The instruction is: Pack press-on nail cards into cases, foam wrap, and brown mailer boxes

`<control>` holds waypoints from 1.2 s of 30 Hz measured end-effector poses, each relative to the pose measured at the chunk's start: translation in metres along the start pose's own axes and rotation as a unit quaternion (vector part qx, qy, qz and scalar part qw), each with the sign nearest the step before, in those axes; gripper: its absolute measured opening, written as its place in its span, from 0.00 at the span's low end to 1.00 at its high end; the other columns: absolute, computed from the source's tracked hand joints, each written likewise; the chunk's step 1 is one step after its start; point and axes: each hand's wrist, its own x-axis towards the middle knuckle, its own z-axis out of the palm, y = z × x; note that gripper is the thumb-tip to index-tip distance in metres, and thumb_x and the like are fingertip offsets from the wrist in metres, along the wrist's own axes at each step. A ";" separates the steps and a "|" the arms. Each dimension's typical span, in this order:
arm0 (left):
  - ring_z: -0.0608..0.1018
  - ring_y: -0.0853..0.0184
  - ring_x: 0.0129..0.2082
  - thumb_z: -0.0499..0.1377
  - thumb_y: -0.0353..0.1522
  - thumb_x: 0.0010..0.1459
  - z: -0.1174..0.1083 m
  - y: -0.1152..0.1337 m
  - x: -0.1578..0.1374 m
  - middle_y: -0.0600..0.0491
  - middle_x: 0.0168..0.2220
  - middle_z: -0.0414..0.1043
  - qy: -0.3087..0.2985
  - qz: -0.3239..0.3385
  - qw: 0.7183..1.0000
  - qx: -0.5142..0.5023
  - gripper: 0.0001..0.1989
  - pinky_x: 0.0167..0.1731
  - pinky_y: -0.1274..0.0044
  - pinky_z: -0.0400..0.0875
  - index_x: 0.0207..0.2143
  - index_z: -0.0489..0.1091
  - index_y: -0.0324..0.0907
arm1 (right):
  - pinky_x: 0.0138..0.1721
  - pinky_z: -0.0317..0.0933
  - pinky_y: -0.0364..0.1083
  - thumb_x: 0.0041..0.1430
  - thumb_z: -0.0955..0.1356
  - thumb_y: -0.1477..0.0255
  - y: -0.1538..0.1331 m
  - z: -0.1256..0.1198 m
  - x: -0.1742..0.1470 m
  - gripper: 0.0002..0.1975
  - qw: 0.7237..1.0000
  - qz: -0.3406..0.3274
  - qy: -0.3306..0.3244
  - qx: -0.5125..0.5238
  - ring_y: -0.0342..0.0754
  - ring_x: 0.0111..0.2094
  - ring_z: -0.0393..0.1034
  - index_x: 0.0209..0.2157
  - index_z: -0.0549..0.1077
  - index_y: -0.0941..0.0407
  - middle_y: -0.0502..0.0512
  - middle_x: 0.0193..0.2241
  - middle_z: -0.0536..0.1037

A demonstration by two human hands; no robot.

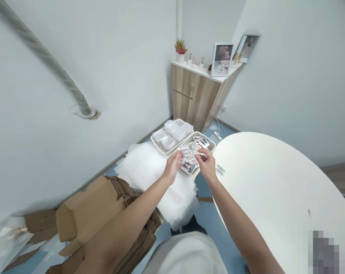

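Note:
A clear plastic pack (pixel 188 150) of small pieces that look like press-on nails is held up between my hands. My left hand (pixel 171 167) grips its left edge with thumb and fingers. On the opposite edge, the fingers of my right hand (pixel 205 163) pinch it. Directly below is a cream basket (pixel 213 144) filled with similar packs, some with dark pieces (pixel 203 142). Beside it to the left, a second cream basket (pixel 155 144) contains several clear plastic boxes (pixel 176 131).
White foam sheets (pixel 143 163) are piled under and before the baskets. Folded brown cardboard boxes (pixel 95 201) stack up at lower left. The round white table (pixel 275 182), on the right, bears a small nail set (pixel 220 170). A wooden cabinet (pixel 197 91) stands in the corner.

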 end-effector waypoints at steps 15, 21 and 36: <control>0.75 0.70 0.29 0.61 0.38 0.46 0.082 -0.072 -0.065 0.50 0.36 0.72 -0.221 -0.152 0.958 0.101 0.20 0.29 0.78 0.68 0.42 0.66 0.42 | 0.34 0.64 0.48 0.42 0.70 0.64 -0.011 -0.155 -0.156 0.18 0.980 0.150 0.083 0.104 0.46 0.32 0.71 0.38 0.68 0.53 0.55 0.40 0.74; 0.75 0.72 0.25 0.61 0.39 0.47 0.142 -0.106 -0.078 0.48 0.36 0.72 -0.318 -0.189 0.913 0.172 0.21 0.28 0.78 0.66 0.43 0.65 0.42 | 0.36 0.63 0.48 0.44 0.70 0.66 0.006 -0.221 -0.188 0.15 0.972 0.190 0.075 0.120 0.46 0.33 0.70 0.37 0.72 0.54 0.56 0.40 0.74; 0.75 0.71 0.27 0.64 0.36 0.43 0.241 -0.182 -0.109 0.55 0.26 0.70 -0.279 -0.192 0.925 0.171 0.16 0.28 0.80 0.64 0.34 0.65 0.40 | 0.44 0.62 0.53 0.45 0.70 0.62 0.057 -0.337 -0.216 0.24 0.933 0.250 0.102 0.237 0.49 0.39 0.71 0.46 0.65 0.48 0.56 0.50 0.65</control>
